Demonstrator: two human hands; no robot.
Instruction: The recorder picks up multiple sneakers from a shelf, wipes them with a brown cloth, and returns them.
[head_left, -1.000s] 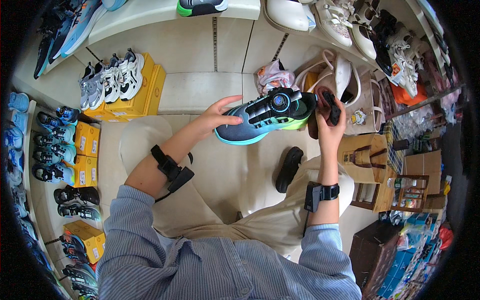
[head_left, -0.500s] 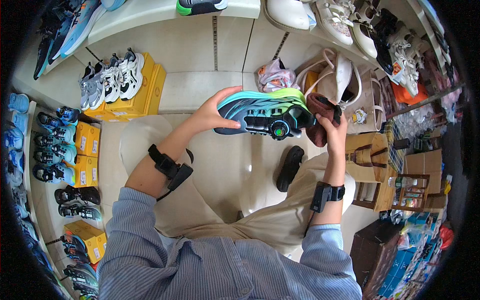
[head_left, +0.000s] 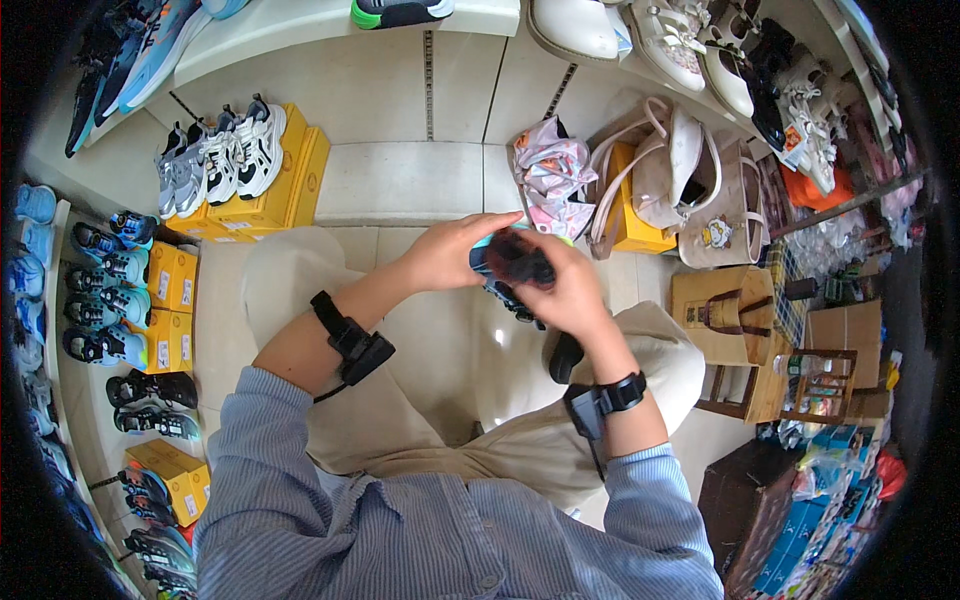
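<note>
In front of my lap my left hand (head_left: 448, 254) is closed round a blue-green and black sneaker (head_left: 514, 303). The shoe is turned so that only small parts of it show between my hands. My right hand (head_left: 574, 287) grips a dark brown cloth (head_left: 512, 260) with a black part, held against the shoe and covering much of it. Motion smears the cloth, and the far side of the shoe is hidden.
Yellow shoe boxes (head_left: 300, 175) carry grey and white sneakers at the far left. A patterned bag (head_left: 553, 175) and pale handbags (head_left: 672, 170) stand at the far right. A wooden stool (head_left: 770, 375) is on the right; shoe shelves (head_left: 350, 45) run along the back.
My right hand has moved left and nearer with the brown cloth, now over the sneaker. The sneaker, lying sideways before, has been turned and brought closer to me.
</note>
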